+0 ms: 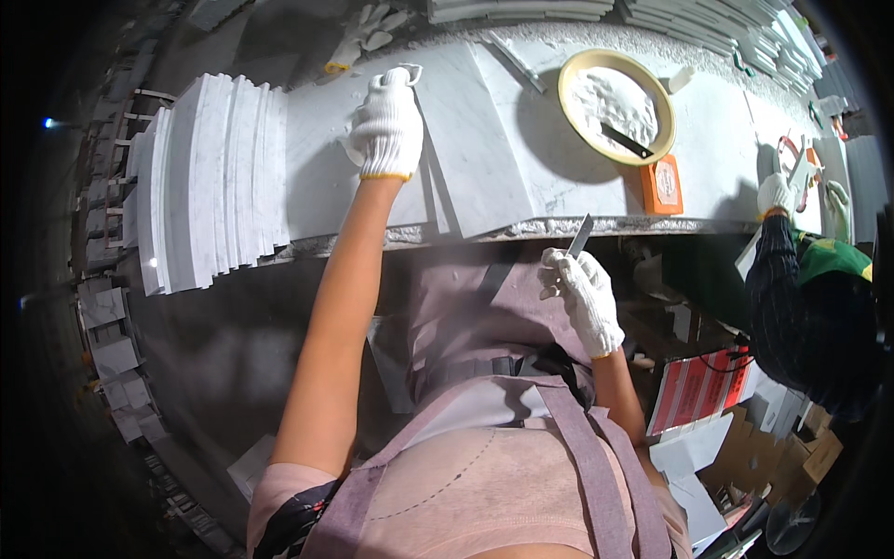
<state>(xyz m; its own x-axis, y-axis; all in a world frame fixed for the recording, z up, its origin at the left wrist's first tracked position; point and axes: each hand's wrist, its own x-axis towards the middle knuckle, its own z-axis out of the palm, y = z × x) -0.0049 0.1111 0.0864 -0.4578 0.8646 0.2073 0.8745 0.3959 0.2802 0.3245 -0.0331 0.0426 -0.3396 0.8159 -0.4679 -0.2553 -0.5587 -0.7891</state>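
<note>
My left hand [386, 130], in a white knitted glove, reaches out over the bench with its fingers curled. It is at the far end of a white marble tile [475, 149] that lies at an angle on other pale slabs. Whatever those fingers close on is hidden. Nearer my body, just off the bench's front edge, my gloved right hand [585, 293] grips a putty knife [581, 236], its flat blade pointing up and away. A cream bowl [665, 130] of white paste stands beyond it, with a dark-handled tool [626, 141] resting inside.
An orange box [663, 186] sits beside the bowl. Upright marble tiles [214, 177] are stacked at the left, and more slabs [689, 28] lie at the back. Spare gloves [372, 33] lie at the far left. At the right a co-worker's gloved hand [776, 194] works over the bench.
</note>
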